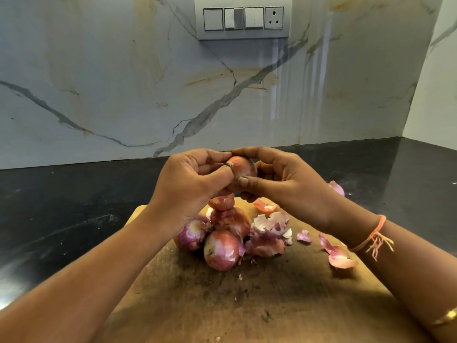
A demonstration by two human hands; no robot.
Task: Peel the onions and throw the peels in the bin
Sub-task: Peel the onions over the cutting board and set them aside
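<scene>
Above wooden board (247,305) | black counter (74,194), marble wall (123,82) | left hand (190,179), right hand (279,177) grip onion (242,169)

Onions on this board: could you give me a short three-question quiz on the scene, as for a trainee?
1. True or false: the left hand and right hand both grip one onion above the wooden chopping board.
2. The loose peels lie mostly: A) right of the onion heap; B) in a bin; C) in a bowl.
3. Fill in: the right wrist wears an orange ____.
Key: 1 true; 2 A; 3 thread.
</scene>
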